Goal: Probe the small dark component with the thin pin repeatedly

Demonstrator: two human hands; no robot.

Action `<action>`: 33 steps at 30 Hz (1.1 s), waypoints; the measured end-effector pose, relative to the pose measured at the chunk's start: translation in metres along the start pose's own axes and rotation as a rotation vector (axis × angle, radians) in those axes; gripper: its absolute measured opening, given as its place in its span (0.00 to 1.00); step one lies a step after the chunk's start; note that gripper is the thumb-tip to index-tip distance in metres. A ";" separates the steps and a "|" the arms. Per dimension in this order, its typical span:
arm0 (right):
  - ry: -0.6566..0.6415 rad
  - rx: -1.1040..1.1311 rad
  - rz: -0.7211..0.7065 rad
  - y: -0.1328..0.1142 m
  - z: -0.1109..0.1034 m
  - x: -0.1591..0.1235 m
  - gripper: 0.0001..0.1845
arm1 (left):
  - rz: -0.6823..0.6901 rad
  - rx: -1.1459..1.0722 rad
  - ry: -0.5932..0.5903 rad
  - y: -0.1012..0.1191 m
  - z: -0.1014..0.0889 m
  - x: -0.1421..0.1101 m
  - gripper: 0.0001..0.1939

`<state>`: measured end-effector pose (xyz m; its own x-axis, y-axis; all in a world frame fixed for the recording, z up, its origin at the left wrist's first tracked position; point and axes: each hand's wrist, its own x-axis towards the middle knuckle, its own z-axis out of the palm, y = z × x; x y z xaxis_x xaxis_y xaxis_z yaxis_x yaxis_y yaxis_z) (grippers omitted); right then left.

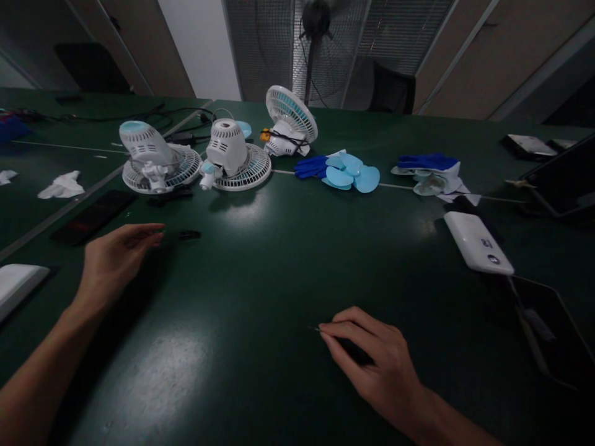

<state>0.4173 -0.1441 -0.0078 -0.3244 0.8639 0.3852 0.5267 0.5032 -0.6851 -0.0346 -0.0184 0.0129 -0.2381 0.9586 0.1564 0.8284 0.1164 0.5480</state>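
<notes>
My right hand [372, 356] is low over the green table [251, 266], thumb and forefinger pinched on a small thin shiny piece [317, 329], too small and dim to name. My left hand [116, 257] is further out on the left, its fingertips pressed together. Whatever lies between those fingertips is too small to make out. Just right of them a small black piece [189, 235] rests on the table, apart from the hand. Behind the left hand lies a dark flat phone-like object [95, 215].
Two white fan heads [162, 164] [232, 155] lie face down, with a third fan [290, 118] behind. Light-blue fan blades [351, 172] lie on a blue glove [310, 166]. More gloves [430, 170], a white power bank [478, 243] and a dark tablet-like device [548, 328] are right.
</notes>
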 end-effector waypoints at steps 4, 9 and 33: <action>-0.003 -0.005 0.007 -0.001 0.000 0.000 0.10 | -0.007 -0.026 0.018 0.001 0.002 0.001 0.22; -0.002 0.000 0.004 -0.001 0.000 0.001 0.09 | 0.145 -0.097 0.029 0.008 0.013 0.002 0.23; 0.006 -0.012 -0.002 -0.004 -0.001 0.003 0.10 | -0.019 -0.125 -0.192 0.025 0.019 0.004 0.30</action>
<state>0.4154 -0.1434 -0.0036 -0.3209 0.8628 0.3905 0.5350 0.5054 -0.6770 -0.0057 -0.0070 0.0118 -0.1420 0.9898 -0.0077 0.7523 0.1130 0.6491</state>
